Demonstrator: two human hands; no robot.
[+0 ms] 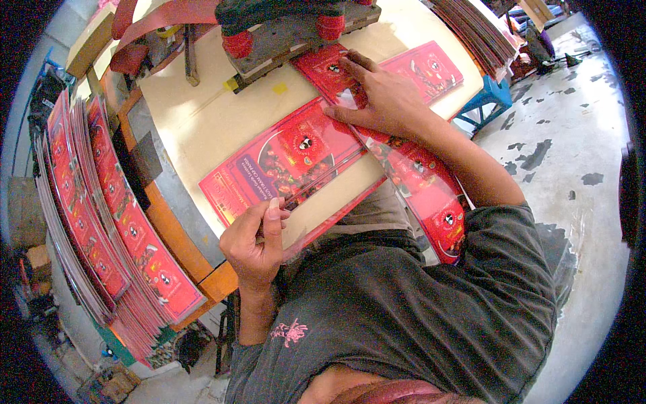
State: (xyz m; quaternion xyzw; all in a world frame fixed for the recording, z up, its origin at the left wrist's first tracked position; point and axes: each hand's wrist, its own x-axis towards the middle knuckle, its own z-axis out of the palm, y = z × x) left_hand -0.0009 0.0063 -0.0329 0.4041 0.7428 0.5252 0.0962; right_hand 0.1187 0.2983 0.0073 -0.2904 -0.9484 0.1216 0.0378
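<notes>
A red printed sheet (304, 143) with food pictures lies on a pale board (195, 108) in front of me. At its near left edge my left hand (257, 236) is closed in a pinch, thumb up, on the sheet's thin edge. A long red printed strip (420, 161) crosses to the right of the sheet, and its near end hangs over my right side. My right hand (383, 94) rests across this strip, thumb and fingers bent around its width; the part under the palm is hidden. Another red sheet (431, 71) lies flat behind my right wrist.
A heavy machine part with red fittings (276, 37) stands at the board's far side. Left of it are a metal rod (192, 64) and a reddish belt (165, 30). Stacks of red printed sheets (138, 229) stand at left; another stack (474, 37) is far right, near a blue stool (491, 101).
</notes>
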